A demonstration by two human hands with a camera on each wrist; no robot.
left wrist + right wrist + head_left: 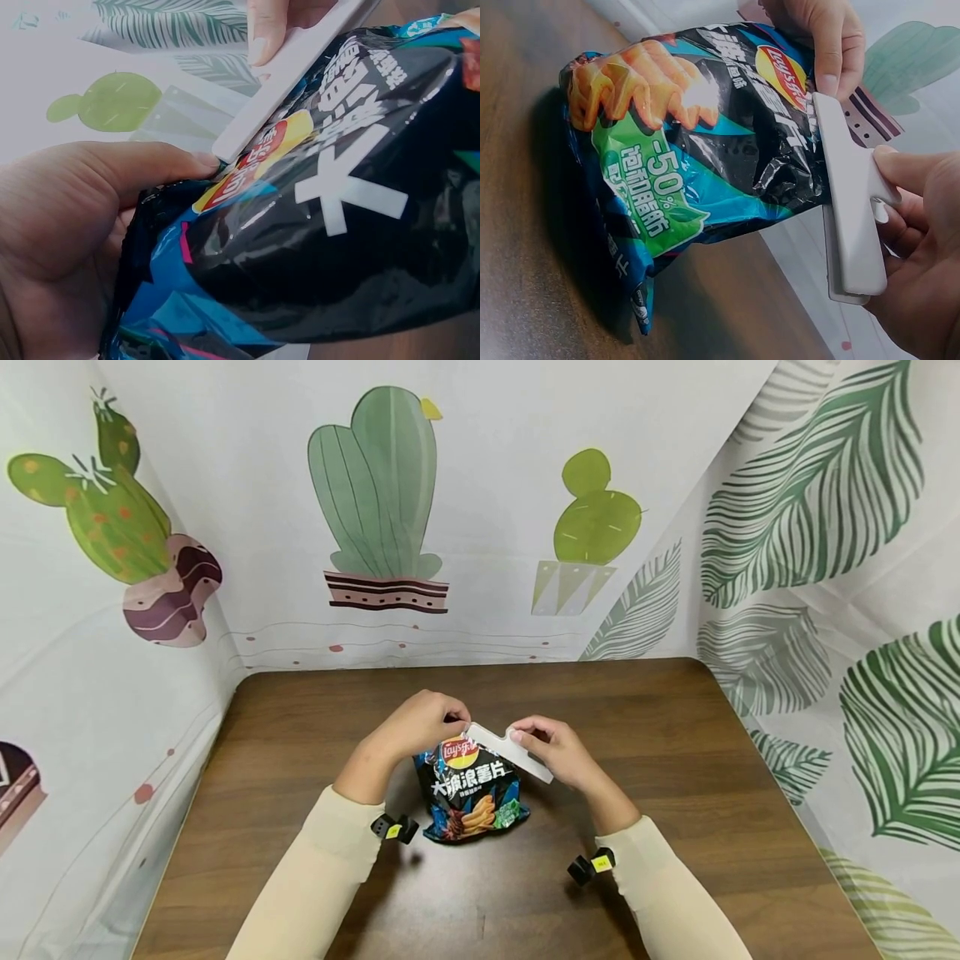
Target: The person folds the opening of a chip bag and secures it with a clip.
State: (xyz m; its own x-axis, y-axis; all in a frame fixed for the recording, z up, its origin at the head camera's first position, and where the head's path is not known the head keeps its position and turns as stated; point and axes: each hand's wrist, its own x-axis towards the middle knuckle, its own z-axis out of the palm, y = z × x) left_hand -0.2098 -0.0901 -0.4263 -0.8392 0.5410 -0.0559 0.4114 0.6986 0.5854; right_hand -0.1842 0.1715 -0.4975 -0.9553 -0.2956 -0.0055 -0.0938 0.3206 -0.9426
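Observation:
A black and blue bag of chips [472,793] stands on the table, its top edge raised between both hands. My left hand [427,722] pinches the bag's top left corner between thumb and fingers. In my right hand [558,750] is a white bag clip [851,217], gripped at its tab by the thumb and fingers. The clip lies along the bag's top edge, its two long bars on either side, and one end sticks out past the bag. Its other end reaches close to my left thumb [165,165] in the left wrist view.
The brown wooden table [300,710] has rounded back corners. Behind it and at both sides hangs a white cloth [495,527] printed with cacti and leaves. Small black wrist cameras [395,829] sit at both sleeve cuffs.

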